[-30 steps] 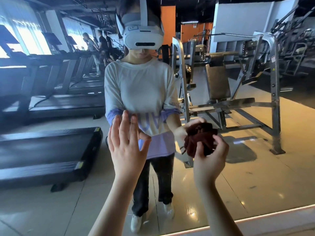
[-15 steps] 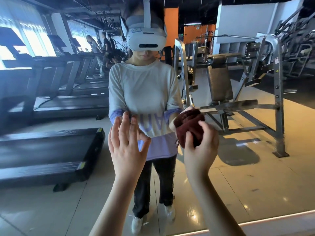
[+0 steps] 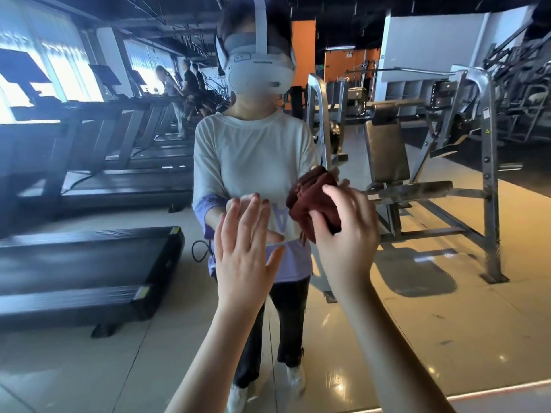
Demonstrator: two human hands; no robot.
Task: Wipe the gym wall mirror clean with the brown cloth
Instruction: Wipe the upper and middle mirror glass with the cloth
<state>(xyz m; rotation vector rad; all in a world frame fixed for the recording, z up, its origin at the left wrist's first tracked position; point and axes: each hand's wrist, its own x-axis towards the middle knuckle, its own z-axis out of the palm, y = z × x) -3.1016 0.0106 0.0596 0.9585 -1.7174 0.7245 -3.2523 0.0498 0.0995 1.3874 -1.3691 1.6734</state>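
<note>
right hand (image 3: 343, 234) grips bunched brown cloth (image 3: 313, 204) against mirror (image 3: 447, 323) | left hand (image 3: 244, 248) flat, fingers straight, on it | risk: bare palm may smear prints; wad may skip patches

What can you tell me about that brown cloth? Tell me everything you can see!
The brown cloth is a dark reddish brown and looks soft and fuzzy, like a small towel. It is scrunched into a lumpy wad with deep folds, and a few loose threads hang from its lower edge. The right hand grips it from behind, fingers curled over its top and side. It is held up against the mirror, seemingly pressed on the glass, where its reflection blends into it.
</note>
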